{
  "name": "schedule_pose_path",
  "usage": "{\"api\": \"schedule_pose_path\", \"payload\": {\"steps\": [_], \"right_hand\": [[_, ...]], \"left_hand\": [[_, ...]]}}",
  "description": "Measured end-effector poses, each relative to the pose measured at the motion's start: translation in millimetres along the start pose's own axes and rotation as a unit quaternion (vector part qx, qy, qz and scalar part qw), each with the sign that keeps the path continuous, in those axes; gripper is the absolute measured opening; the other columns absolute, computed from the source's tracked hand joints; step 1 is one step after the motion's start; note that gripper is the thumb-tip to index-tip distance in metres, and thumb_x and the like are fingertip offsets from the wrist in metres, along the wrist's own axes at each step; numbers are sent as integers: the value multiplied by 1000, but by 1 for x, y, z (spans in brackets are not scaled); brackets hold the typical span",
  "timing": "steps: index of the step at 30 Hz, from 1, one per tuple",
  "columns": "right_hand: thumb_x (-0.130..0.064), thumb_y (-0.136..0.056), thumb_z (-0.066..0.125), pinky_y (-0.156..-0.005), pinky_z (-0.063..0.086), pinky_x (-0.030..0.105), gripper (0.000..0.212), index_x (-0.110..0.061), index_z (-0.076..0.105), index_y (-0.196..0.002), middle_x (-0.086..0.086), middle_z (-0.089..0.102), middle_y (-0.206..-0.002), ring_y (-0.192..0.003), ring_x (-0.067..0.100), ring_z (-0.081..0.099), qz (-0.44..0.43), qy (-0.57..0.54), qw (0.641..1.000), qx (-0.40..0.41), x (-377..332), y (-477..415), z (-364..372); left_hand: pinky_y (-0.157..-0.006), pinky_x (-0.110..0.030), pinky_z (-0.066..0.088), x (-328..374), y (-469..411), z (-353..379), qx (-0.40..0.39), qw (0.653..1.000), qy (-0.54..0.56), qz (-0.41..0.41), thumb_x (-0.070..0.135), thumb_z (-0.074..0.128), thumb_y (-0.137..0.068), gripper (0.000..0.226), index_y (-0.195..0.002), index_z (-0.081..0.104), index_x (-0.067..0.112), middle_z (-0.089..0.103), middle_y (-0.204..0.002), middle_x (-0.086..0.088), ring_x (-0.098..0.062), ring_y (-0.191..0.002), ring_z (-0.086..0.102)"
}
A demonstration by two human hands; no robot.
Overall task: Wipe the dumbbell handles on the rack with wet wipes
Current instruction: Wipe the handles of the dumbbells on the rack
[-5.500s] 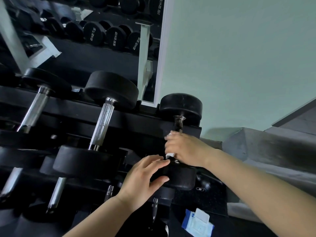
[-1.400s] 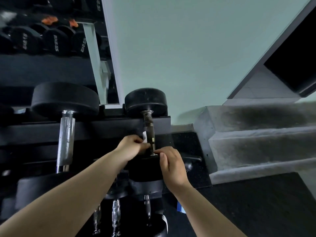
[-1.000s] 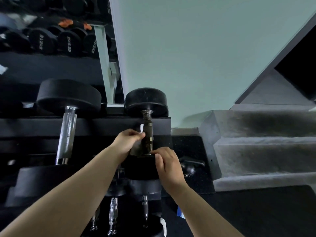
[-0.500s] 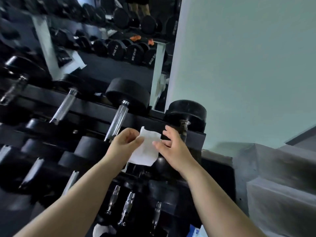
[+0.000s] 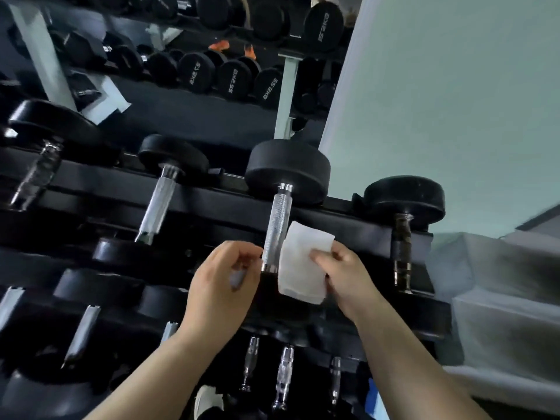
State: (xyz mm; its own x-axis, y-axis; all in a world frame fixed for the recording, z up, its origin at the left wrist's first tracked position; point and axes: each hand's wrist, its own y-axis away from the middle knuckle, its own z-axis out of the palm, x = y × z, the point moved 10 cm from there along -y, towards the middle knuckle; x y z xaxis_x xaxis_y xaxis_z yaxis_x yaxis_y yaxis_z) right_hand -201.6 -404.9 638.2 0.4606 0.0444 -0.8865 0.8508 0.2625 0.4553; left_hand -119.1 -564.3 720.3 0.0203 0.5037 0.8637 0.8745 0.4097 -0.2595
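Our right hand (image 5: 345,274) pinches the wet wipe (image 5: 301,265) by its right edge, between thumb and fingers. The sheet is spread flat just right of the knurled steel handle (image 5: 277,228). Our left hand (image 5: 224,280) is curled beside the handle's near end; whether it holds anything we cannot tell. The wipe looks thin, limp and damp, so we judge it best wrapped round the bar and gripped through. The dumbbell (image 5: 288,171), likely heavy and rigid, lies across the rack (image 5: 212,201) and should stay put. A darker handle (image 5: 401,250) lies further right.
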Motion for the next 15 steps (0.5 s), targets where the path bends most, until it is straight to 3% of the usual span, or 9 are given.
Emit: {"api": "schedule_pose_path", "payload": {"steps": [2, 4, 6, 8, 10, 12, 15], "right_hand": [[-4, -88, 53, -58, 49, 20, 19, -20, 62, -80, -3, 66, -76, -63, 6, 63, -34, -16, 997, 68, -9, 1, -3], [-5, -88, 52, -57, 48, 17, 21, -22, 59, -78, -5, 63, -74, -64, 8, 60, -75, -9, 986, 151, -25, 8, -14], [-10, -88, 52, -57, 42, 13, 18, -24, 55, -77, -8, 56, -72, -66, 8, 52, -130, 87, 962, 223, -48, 17, -23], [-11, -88, 52, -57, 38, 4, 11, -22, 52, -86, -10, 50, -75, -67, 0, 47, -191, 187, 934, 237, -70, 18, -12], [-5, -86, 53, -64, 35, 0, 10, -14, 56, -89, -12, 49, -82, -74, -7, 48, -280, 293, 888, 217, -90, 10, 16], [-4, -81, 53, -67, 33, 9, 12, -4, 63, -86, -3, 55, -91, -84, 1, 51, -323, 421, 833, 158, -92, -10, 49], [-3, -81, 54, -66, 30, 16, 18, -8, 66, -94, -6, 49, -90, -90, 16, 52, -248, 532, 810, -1, -56, -39, 75]], "left_hand": [[-76, 1, 34, -7, -6, 0, -49, 993, -71, 83, 26, 55, -79, 7, -83, 52, 31, 56, -76, 26, 6, -81, 51], [-78, -9, 37, -15, -4, 11, -100, 977, -107, 156, 30, 49, -78, 10, -88, 50, 31, 62, -83, 15, -3, -83, 50], [-76, -17, 40, -21, -3, 17, -115, 972, -94, 182, 29, 49, -80, 10, -90, 50, 28, 65, -83, 5, -5, -82, 50], [-74, -22, 42, -22, -3, 16, -107, 972, -69, 200, 28, 51, -81, 10, -90, 51, 27, 66, -83, 4, -6, -81, 51], [-73, -24, 43, -23, -3, 15, -97, 970, -54, 215, 27, 53, -81, 10, -91, 52, 26, 62, -88, 9, -7, -82, 52], [-74, -24, 43, -25, -2, 17, -95, 969, -51, 223, 27, 53, -82, 10, -92, 52, 26, 54, -95, 12, -6, -83, 53], [-75, -23, 43, -28, 1, 16, -90, 969, -50, 223, 34, 48, -90, 11, -94, 52, 25, 51, -98, 12, -5, -84, 52]]}}
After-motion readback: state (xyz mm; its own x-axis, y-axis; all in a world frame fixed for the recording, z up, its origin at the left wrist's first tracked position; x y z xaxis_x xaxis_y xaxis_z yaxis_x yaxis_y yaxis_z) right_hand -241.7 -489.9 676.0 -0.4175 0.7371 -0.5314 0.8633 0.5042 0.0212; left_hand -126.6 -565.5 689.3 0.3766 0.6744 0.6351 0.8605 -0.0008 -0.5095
